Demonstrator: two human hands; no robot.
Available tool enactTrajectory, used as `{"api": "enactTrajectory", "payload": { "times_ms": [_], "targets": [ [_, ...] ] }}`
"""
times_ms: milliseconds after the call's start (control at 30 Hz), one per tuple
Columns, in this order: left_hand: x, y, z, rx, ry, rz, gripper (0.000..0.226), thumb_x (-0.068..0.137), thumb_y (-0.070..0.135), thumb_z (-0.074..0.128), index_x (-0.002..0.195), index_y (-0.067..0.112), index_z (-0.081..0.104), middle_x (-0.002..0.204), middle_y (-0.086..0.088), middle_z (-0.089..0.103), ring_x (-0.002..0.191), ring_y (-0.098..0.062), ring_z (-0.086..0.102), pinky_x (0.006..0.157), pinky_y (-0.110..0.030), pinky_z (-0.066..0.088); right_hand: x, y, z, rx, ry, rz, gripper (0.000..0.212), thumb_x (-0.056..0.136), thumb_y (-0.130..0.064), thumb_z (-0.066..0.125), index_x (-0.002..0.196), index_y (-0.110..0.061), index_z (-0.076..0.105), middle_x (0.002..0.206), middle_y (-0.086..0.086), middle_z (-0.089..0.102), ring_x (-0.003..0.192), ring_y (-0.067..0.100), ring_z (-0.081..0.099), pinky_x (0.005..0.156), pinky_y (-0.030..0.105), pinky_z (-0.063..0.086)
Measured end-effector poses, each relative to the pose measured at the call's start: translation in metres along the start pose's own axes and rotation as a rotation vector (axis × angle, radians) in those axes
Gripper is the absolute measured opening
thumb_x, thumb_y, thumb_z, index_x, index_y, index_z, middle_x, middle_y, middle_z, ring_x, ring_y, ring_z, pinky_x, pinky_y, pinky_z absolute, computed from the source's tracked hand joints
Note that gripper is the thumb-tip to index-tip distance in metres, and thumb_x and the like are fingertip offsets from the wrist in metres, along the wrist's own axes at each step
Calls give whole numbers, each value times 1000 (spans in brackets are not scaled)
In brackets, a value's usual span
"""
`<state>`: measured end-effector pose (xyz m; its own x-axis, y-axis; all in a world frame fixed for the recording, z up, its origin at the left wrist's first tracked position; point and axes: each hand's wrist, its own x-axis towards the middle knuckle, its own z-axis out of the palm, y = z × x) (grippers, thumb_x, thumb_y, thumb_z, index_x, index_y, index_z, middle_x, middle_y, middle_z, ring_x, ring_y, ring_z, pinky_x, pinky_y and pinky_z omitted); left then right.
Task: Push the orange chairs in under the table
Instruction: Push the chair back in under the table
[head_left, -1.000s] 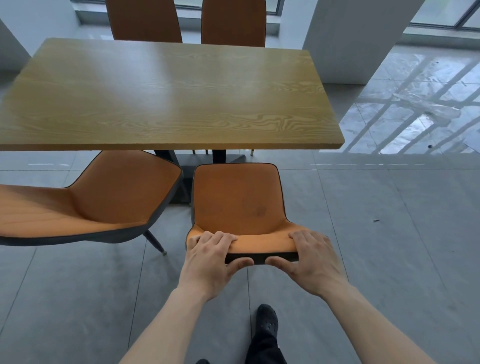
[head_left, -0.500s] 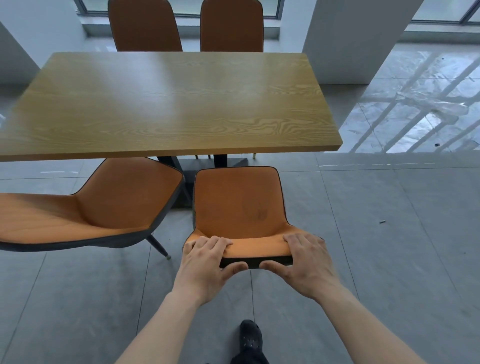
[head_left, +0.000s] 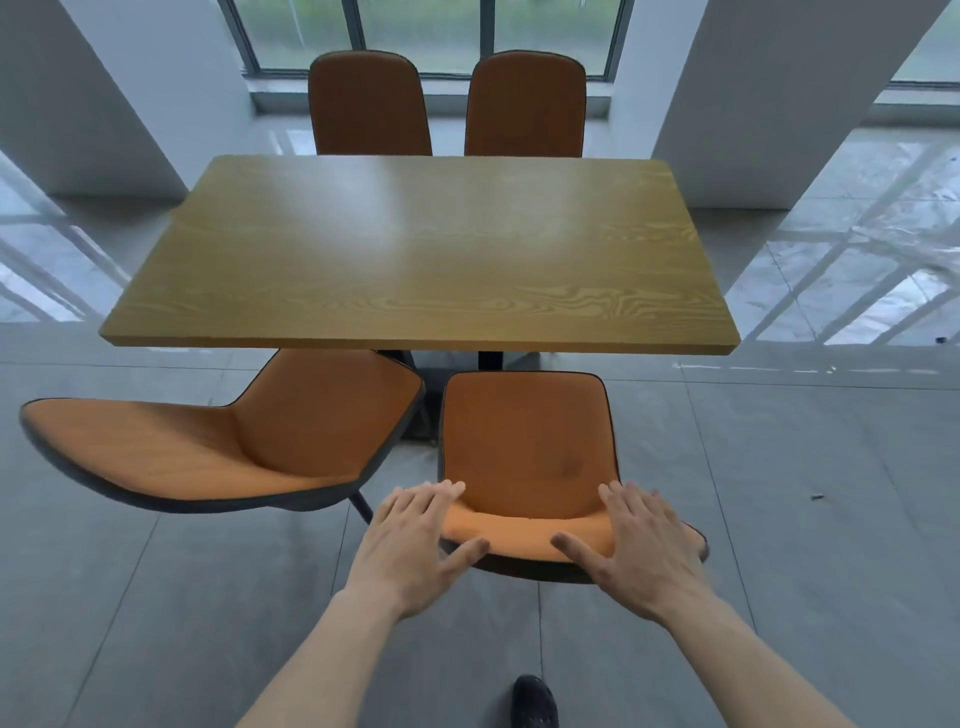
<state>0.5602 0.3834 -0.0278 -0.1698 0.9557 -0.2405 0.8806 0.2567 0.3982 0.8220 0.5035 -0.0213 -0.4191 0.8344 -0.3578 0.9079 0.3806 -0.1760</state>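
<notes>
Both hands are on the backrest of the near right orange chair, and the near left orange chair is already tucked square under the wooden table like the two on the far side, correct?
Not quite. In the head view, the near left orange chair is not tucked in: it sits turned sideways, mostly out from under the rectangular wooden table. The rest holds: left hand and right hand rest on the near right orange chair backrest, fingers spread.

Table edge (head_left: 415, 345) overhangs near chair (head_left: 527, 441) front; left chair (head_left: 234, 457) angled close alongside; floor (head_left: 779, 519) right open.
</notes>
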Motion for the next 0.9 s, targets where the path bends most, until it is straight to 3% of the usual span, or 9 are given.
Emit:
{"api": "enactTrajectory", "payload": {
  "times_ms": [167,267,433,533,667,800,900],
  "targets": [
    [-10,-90,-47,2,107,-8,79,89,82,32,153,36,28,156,17,35,146,-4,21,123,-30,0,26,-93,-1,64,-9,-61,120,72,-102,16,161,-22,23,169,0,23,156,20,14,123,37,8],
    [-20,-165,-80,3,134,6,84,84,89,23,152,38,28,155,18,36,146,-4,21,120,-27,-2,39,-170,7,123,-18,-96,116,75,-100,23,162,-23,19,170,-1,19,157,18,12,123,35,9],
    [-34,-302,-139,41,161,8,83,85,87,27,151,37,31,155,14,38,146,-8,25,121,-35,11,48,-321,33,188,-64,-95,120,74,-99,24,163,-20,14,171,-1,15,157,16,9,125,36,9],
    [-38,-371,-172,68,115,-7,84,83,86,34,151,38,31,156,13,38,145,-12,26,119,-43,21,57,-405,45,221,-87,-86,117,77,-96,31,163,-19,15,171,-1,16,156,16,11,126,37,13],
    [-29,-439,-206,92,55,35,88,78,90,39,150,40,33,156,13,38,144,-15,27,119,-46,20,67,-486,59,255,-120,-74,115,77,-95,35,162,-20,15,171,-1,16,156,19,11,126,40,14],
    [-12,-495,-221,143,-28,107,98,69,100,37,149,44,35,158,18,34,146,-8,24,122,-35,4,80,-542,75,265,-174,-40,122,72,-99,34,162,-19,15,170,1,19,156,23,15,124,41,15],
    [1,-520,-221,169,-139,114,106,62,105,33,149,44,37,159,19,32,148,-7,21,120,-29,1,87,-566,91,289,-253,24,124,67,-101,38,160,-20,21,163,3,32,149,26,29,120,45,28]
  ]
}}
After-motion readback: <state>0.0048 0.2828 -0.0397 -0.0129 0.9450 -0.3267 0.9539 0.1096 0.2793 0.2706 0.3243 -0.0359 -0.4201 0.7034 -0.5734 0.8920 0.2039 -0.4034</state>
